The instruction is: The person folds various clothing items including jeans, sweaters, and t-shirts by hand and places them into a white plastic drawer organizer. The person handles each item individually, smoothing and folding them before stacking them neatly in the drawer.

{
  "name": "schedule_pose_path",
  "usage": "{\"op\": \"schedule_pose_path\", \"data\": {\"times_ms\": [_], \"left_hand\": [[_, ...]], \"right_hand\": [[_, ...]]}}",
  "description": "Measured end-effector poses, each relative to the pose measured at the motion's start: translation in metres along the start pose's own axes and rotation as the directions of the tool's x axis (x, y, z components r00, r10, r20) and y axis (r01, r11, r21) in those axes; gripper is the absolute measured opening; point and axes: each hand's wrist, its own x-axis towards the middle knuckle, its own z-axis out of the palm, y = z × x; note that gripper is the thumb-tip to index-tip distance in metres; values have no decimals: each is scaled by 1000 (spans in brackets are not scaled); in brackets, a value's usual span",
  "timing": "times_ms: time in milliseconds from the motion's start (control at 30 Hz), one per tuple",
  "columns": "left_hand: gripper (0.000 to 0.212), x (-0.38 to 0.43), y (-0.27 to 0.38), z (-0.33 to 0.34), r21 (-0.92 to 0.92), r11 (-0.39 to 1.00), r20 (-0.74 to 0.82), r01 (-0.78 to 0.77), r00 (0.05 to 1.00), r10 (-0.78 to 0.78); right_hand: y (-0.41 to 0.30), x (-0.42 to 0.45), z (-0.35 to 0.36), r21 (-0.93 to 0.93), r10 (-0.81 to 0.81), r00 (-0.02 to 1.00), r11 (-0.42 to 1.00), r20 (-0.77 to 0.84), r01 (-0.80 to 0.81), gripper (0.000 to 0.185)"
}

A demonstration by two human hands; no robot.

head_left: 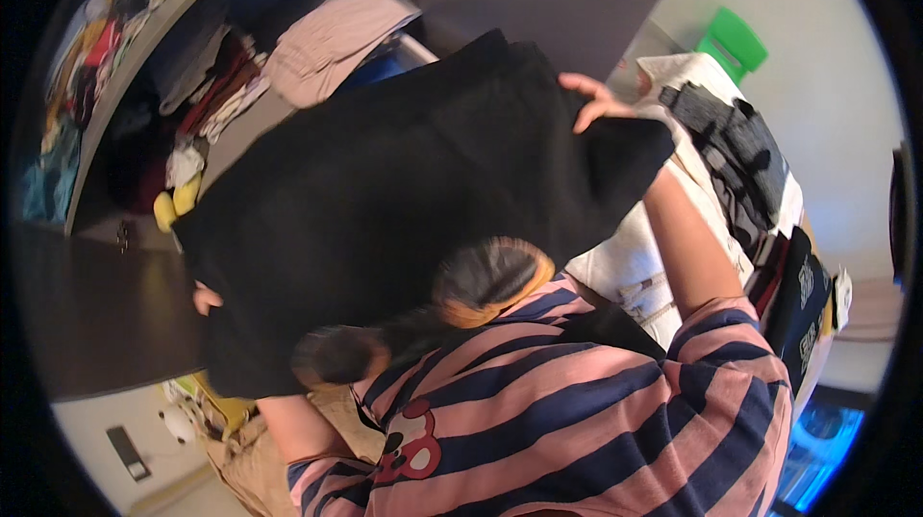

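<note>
A black cloth garment is spread wide between my two hands, in front of my pink and navy striped top. My right hand grips its upper right part, fingers over the cloth. At the far left edge, only the fingertips of my left hand show, holding the other side; the garment hides the rest. Along the lower edge are two blurred round dark patches with orange-brown rims, one at the middle and one further left; what they are is unclear.
Open wardrobe shelves with clothes lie beyond; a folded pink cloth rests there. On the right, grey garments and dark folded clothes lie near a white cloth. A green plastic chair stands behind.
</note>
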Motion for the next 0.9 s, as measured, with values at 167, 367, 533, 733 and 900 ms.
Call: {"op": "schedule_pose_path", "data": {"times_ms": [167,367,533,733,900], "left_hand": [[45,-71,-82,-17,-196,857,102,477,879,-466],[47,-90,-87,-12,182,962,368,202,894,-257],[52,-79,-62,-21,-381,692,478,613,771,-420],[46,-98,-10,0,183,858,324,480,795,-513],[51,-112,14,24,307,859,149,409,871,-468]], "right_hand": [[99,-54,57,-262,425,905,874,6,-409,10],[98,-49,79,522,722,690,566,61,-639,18],[93,-48,83,947,855,516,119,55,-298,54],[68,-42,55,716,886,439,208,151,-666,42],[59,-34,60,496,891,396,452,-221,-741,36]]}}
